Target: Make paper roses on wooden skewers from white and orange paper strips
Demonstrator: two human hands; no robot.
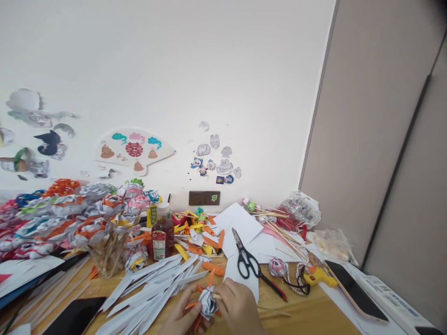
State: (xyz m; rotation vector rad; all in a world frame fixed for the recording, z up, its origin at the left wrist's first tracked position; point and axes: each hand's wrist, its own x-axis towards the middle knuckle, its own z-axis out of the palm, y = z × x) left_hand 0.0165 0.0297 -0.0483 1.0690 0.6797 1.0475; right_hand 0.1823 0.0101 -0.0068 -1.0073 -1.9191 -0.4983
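At the bottom edge of the view, my left hand (179, 316) and my right hand (239, 309) close together on a small rolled paper flower (208, 301) with grey, white and orange paper. Both sets of fingers pinch it from either side, just above the wooden table (310, 316). A thin wooden stick (272, 311) sticks out to the right from under my right hand. White folded paper strips (157, 286) lie fanned out just left of my hands.
Black scissors (247, 261) lie on white paper sheets (244, 228) behind my hands. A yellow glue gun (319, 275), a phone (352, 289), a brown bottle (162, 238), a glass of paper flowers (104, 258) and heaps of finished flowers (52, 218) crowd the table.
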